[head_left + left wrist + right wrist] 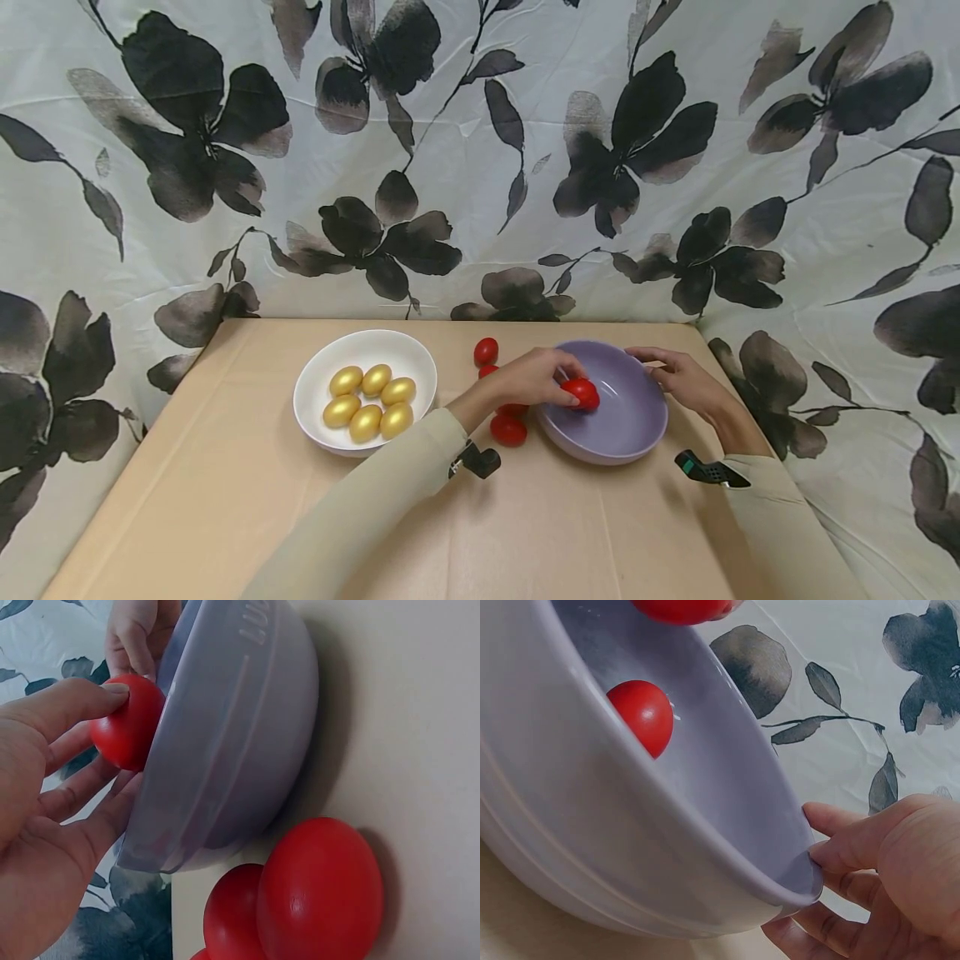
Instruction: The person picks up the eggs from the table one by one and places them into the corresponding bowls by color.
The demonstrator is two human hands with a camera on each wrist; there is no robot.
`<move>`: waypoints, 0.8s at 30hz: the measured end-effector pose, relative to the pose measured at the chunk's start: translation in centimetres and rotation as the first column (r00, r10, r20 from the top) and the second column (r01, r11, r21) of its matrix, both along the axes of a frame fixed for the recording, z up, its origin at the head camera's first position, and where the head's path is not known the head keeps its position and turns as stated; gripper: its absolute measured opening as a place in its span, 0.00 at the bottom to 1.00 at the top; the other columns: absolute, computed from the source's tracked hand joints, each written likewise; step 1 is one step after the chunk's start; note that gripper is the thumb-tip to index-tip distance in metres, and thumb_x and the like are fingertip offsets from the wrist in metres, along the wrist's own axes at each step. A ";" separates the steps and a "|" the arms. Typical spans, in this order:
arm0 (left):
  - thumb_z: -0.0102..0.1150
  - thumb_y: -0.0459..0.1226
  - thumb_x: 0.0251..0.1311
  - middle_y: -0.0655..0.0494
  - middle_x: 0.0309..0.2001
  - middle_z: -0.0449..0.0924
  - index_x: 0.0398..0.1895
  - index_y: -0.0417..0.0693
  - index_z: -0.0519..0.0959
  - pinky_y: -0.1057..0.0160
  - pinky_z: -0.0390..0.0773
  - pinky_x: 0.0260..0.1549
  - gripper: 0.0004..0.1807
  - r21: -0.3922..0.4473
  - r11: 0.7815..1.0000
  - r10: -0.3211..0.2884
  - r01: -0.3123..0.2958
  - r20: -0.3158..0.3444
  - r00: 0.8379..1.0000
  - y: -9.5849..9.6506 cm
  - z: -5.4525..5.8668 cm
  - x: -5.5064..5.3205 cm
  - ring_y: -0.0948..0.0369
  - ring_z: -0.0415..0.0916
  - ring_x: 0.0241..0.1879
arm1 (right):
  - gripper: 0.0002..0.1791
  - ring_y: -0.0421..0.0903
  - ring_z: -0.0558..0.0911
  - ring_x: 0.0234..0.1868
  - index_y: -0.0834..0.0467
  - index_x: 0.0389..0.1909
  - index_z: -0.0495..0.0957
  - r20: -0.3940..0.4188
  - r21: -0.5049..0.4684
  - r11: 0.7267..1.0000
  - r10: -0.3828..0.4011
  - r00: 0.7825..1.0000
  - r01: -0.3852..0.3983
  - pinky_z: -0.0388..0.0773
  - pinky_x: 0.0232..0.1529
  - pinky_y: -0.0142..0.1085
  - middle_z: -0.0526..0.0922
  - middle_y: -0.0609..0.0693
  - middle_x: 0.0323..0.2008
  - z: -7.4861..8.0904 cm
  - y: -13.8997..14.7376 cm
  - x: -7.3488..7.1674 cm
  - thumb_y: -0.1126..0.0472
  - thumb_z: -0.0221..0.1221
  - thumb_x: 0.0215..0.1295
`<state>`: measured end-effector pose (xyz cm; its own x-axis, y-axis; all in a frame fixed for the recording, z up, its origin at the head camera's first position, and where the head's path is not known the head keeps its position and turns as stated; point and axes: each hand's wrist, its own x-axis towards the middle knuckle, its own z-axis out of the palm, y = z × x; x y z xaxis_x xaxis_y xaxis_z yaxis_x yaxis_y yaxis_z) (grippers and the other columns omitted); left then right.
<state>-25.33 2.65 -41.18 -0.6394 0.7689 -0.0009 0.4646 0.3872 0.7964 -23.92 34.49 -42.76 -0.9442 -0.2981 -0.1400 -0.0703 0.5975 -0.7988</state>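
Observation:
My left hand (538,377) holds a red egg (581,393) at the left side of a purple bowl (637,417). In the left wrist view the thumb lies on top of this egg (129,724), with the fingers beneath it by the rim. The right hand (686,385) pinches the bowl's far right rim, thumb and fingers on either side of it in the right wrist view. Another red egg (643,716) shows inside the bowl there; in the head view it is hidden. Several red eggs (508,430) lie on the table just left of the bowl, partly behind the left forearm.
A white bowl (307,408) with several golden eggs (365,423) stands on the left of the wooden table (225,500). A cloth with dark flowers (510,275) hangs behind the table's back edge. The left sleeve (375,500) passes close in front of the white bowl.

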 end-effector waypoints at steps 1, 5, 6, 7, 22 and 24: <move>0.72 0.37 0.60 0.63 0.46 0.83 0.56 0.51 0.83 0.74 0.80 0.46 0.20 -0.007 1.000 -0.003 0.003 0.004 1.000 0.1 0.0 -0.1 0.65 0.78 0.48 | 0.27 0.63 0.78 0.62 0.56 0.72 0.70 0.001 -0.001 1.000 0.002 1.000 -0.002 0.80 0.55 0.34 0.70 0.63 0.70 0.0 0.0 -0.1 0.70 0.44 0.75; 0.71 0.37 0.60 0.61 0.48 0.83 0.57 0.49 0.83 0.75 0.79 0.47 0.21 -0.042 0.999 -0.026 0.026 -0.013 1.000 0.7 -0.2 -0.4 0.64 0.77 0.48 | 0.26 0.62 0.79 0.61 0.55 0.72 0.70 0.002 -0.005 1.000 0.006 1.000 -0.006 0.81 0.55 0.35 0.70 0.63 0.70 0.0 0.1 -0.4 0.69 0.45 0.76; 0.71 0.37 0.60 0.60 0.49 0.83 0.58 0.48 0.83 0.75 0.79 0.47 0.21 -0.052 0.998 -0.032 0.030 -0.022 0.999 0.8 -0.2 -0.5 0.64 0.77 0.48 | 0.26 0.62 0.79 0.61 0.55 0.72 0.70 0.001 -0.005 1.000 0.008 1.000 -0.008 0.81 0.55 0.35 0.70 0.62 0.70 0.0 0.1 -0.5 0.69 0.45 0.76; 0.71 0.37 0.60 0.60 0.49 0.83 0.58 0.48 0.83 0.75 0.78 0.48 0.21 -0.062 0.997 -0.035 0.033 -0.031 0.999 1.0 -0.3 -0.6 0.64 0.77 0.48 | 0.26 0.62 0.79 0.60 0.55 0.72 0.70 0.000 -0.006 1.000 0.008 1.000 -0.008 0.81 0.55 0.36 0.70 0.62 0.70 0.0 0.2 -0.6 0.69 0.45 0.77; 0.71 0.37 0.60 0.59 0.45 0.83 0.52 0.46 0.83 0.75 0.75 0.49 0.17 -0.192 0.980 -0.086 0.057 -0.144 0.986 3.2 -1.0 -1.5 0.64 0.75 0.45 | 0.25 0.61 0.80 0.59 0.56 0.72 0.70 -0.011 -0.017 0.999 0.028 1.000 -0.028 0.80 0.51 0.30 0.70 0.63 0.70 -0.3 0.5 -1.7 0.69 0.46 0.77; 0.71 0.38 0.61 0.59 0.44 0.83 0.52 0.46 0.84 0.76 0.74 0.49 0.16 -0.224 0.973 -0.098 0.056 -0.182 0.978 3.4 -1.0 -1.5 0.64 0.74 0.45 | 0.25 0.61 0.80 0.58 0.56 0.72 0.70 -0.011 -0.018 0.999 0.029 1.000 -0.029 0.80 0.51 0.30 0.70 0.63 0.70 -0.4 0.6 -1.9 0.69 0.46 0.77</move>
